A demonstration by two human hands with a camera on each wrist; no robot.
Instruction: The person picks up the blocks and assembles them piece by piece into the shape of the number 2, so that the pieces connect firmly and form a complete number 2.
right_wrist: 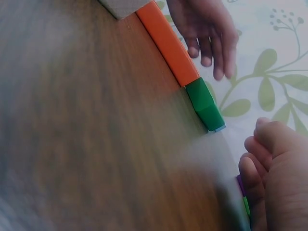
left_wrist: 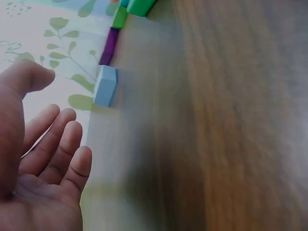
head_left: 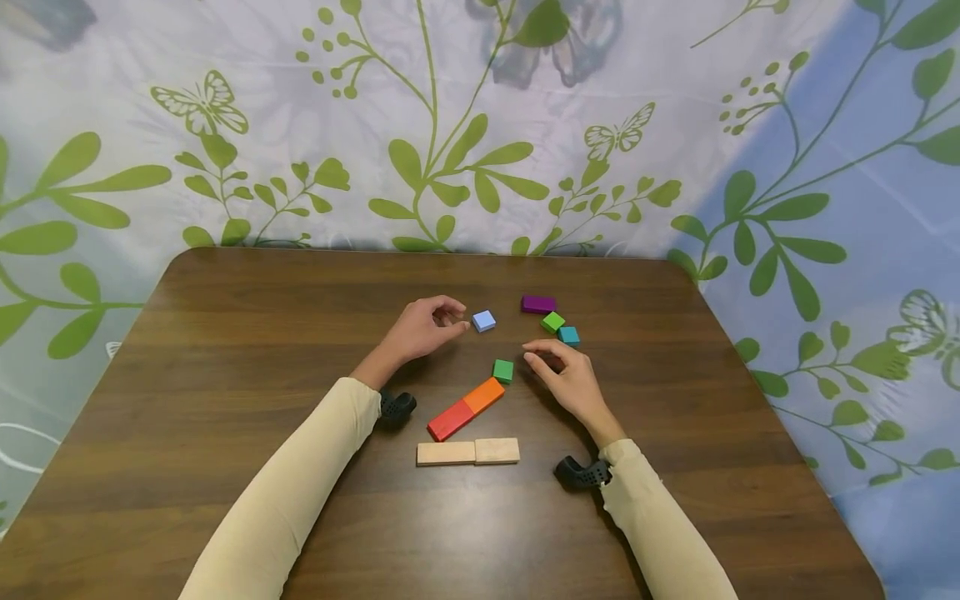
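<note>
My left hand (head_left: 429,327) is just left of a light blue block (head_left: 483,321), its fingers loosely bent and nothing between them. The left wrist view shows the palm (left_wrist: 45,197) and that light blue block (left_wrist: 105,86) apart from the fingertips. Farther right, my right hand (head_left: 566,375) hovers with thumb and fingers loosely curled, holding nothing visible. Just beyond it are a teal block (head_left: 568,336), a bright green block (head_left: 553,322) and a purple block (head_left: 538,305). Between the hands, a green block (head_left: 503,372) stands at the tip of an orange block (head_left: 483,397).
A red block (head_left: 451,420) continues the slanting line from the orange one. Nearer the front, two plain wooden blocks (head_left: 446,453) lie end to end. The brown table (head_left: 247,333) meets a leaf-patterned cloth (head_left: 300,192) at its back edge. Each wrist carries a black device (head_left: 581,473).
</note>
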